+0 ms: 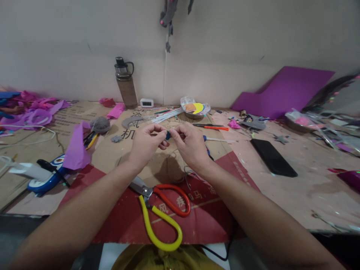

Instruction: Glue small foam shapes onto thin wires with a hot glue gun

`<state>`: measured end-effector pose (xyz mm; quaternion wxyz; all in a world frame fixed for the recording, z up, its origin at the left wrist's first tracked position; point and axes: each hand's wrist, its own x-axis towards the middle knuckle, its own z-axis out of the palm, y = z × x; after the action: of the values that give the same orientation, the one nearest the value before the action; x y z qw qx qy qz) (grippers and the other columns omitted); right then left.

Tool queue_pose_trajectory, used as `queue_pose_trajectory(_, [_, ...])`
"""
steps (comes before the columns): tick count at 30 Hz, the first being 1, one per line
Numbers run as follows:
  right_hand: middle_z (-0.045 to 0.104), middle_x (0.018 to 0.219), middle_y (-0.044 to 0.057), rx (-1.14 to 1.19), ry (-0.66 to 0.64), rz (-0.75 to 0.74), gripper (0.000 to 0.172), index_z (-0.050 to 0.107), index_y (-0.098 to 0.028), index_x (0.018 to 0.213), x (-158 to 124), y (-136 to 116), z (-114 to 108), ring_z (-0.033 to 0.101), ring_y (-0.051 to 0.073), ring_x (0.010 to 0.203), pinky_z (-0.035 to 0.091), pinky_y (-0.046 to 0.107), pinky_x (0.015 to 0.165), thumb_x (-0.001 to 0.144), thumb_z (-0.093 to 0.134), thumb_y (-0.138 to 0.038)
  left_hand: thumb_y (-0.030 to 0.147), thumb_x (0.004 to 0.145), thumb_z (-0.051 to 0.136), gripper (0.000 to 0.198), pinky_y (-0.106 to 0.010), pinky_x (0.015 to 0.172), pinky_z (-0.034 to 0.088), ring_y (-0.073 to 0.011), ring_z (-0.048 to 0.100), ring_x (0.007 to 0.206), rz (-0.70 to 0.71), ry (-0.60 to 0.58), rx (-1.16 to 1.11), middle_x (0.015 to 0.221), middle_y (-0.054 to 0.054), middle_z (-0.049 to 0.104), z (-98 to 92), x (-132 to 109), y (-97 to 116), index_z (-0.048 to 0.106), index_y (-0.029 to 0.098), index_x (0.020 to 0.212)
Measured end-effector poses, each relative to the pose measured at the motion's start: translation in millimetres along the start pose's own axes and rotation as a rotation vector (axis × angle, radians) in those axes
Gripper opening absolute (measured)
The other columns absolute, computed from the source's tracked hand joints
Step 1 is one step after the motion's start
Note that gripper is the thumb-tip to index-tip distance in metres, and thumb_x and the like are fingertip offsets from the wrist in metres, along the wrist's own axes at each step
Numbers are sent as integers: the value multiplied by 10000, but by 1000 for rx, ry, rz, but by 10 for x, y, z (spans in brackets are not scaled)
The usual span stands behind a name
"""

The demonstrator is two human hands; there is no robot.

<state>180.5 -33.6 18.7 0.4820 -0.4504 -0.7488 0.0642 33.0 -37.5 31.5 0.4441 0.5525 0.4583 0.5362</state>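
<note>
Messy cardboard-covered worktable [118, 157] everywhere: red-and-yellow-handled scissors [161, 210] lie right under the wrists, a flat black phone [272, 156] sits off right. Left hand [146, 144] and right hand [189, 144] both pinch a small blue bead-like piece [168, 135], fingertips closed on it.

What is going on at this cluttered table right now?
A person pinches a small blue piece between the fingertips of the left hand and the right hand, held just above the cardboard sheet that covers the table. Scissors with red and yellow handles lie untouched below the wrists. A black phone lies to the right, a water bottle stands by the wall, and purple paper scraps lie to the left.
</note>
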Motion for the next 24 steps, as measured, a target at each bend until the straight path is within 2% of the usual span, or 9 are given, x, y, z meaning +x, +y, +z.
queue_pose_trajectory(5, [547, 721, 5, 9, 4, 19, 248, 551, -196, 710, 2, -24, -6, 474, 140, 682, 345, 285, 650, 936, 544, -298, 270, 746, 694, 145, -214, 485, 517, -116, 622, 494, -23, -23, -93, 550, 25, 613, 4, 7, -58, 608, 160, 785])
queue_pose_trajectory(11, [548, 734, 13, -4, 1, 19, 241, 533, -201, 714, 3, -22, -24, 478, 148, 695, 341, 292, 653, 937, 538, -293, 280, 718, 727, 197, -198, 471, 480, -94, 607, 473, -100, -109, -232, 592, 36, 608, 10, 3, -51, 589, 157, 783])
queue_pose_trajectory(18, [565, 746, 20, -34, -12, 44, 225, 546, -203, 722, 4, -15, -49, 491, 154, 701, 344, 290, 652, 932, 540, -284, 244, 709, 719, 202, -222, 507, 518, -121, 643, 529, -112, -193, -252, 627, -5, 655, -9, 19, -27, 602, 135, 834])
queue_pose_trajectory(24, [558, 750, 22, -47, -32, 46, 210, 549, -197, 726, 6, -5, -37, 485, 156, 705, 336, 294, 655, 924, 555, -267, 250, 703, 730, 218, -231, 499, 536, -128, 650, 539, -100, -183, -213, 642, -8, 658, -7, 26, -47, 614, 126, 841])
